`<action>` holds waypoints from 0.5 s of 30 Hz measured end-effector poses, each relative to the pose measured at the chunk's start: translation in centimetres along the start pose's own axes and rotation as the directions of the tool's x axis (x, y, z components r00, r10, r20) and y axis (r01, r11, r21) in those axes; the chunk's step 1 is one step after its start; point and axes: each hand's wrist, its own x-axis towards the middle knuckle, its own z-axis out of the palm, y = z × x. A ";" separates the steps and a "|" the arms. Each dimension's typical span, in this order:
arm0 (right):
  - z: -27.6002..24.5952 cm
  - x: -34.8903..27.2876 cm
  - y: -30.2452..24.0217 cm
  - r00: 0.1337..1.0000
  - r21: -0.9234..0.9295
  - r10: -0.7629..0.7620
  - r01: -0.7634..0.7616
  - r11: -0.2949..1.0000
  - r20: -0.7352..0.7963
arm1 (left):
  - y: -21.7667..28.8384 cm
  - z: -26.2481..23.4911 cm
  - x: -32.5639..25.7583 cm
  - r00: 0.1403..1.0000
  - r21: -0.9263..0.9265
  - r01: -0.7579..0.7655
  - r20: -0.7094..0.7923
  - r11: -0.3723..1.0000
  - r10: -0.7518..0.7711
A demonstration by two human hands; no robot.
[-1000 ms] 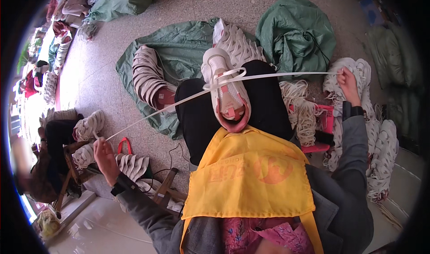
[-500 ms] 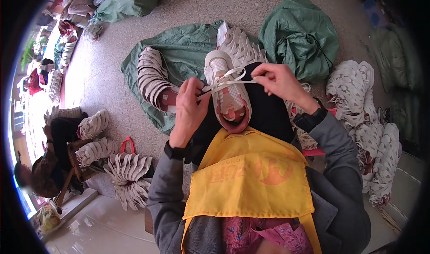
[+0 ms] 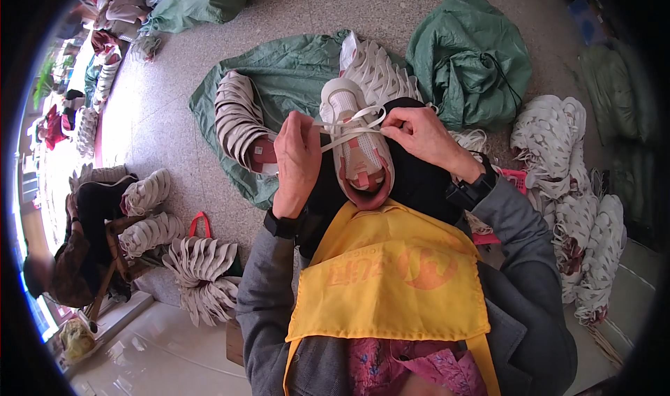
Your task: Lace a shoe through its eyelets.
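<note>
A white and pink sneaker upper rests lengthwise on my lap, its toe pointing away from me and its heel against the yellow apron. White shoelaces cross over its tongue and form a loop. Left of the shoe, my left hand is closed, pinching a lace between thumb and fingers. On the other side my right hand pinches the lace near the loop, close to the shoe's edge. The fingertips of the left hand are partly hidden.
Stacked shoe uppers lie on a spread green sack, with another stack beyond the shoe. A bulging green sack stands at the far right. Bundled uppers fill the right side. Someone sits at the left near more uppers.
My right hand has moved left, closer to the shoe, and the lace loop has shifted. My left hand has risen slightly and turned, still pinching.
</note>
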 end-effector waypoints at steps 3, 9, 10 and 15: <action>-0.1 0.0 0.0 1.000 0.003 0.014 -0.014 1.000 0.014 | 0.0 -0.7 0.2 0.931 -0.141 0.327 0.219 0.935 -0.293; -0.4 0.5 -0.1 0.996 -0.020 0.078 -0.077 0.997 0.037 | 0.4 -1.6 1.1 0.794 -0.544 0.572 0.554 0.614 -0.250; -0.1 0.5 0.4 0.998 -0.026 0.050 -0.050 0.998 0.031 | -0.2 -1.5 1.1 0.799 -0.524 0.558 0.549 0.643 -0.246; -0.9 0.5 1.3 0.978 0.187 0.153 -0.178 0.966 0.141 | -1.9 -0.7 0.6 0.823 -0.547 0.519 0.526 0.657 -0.214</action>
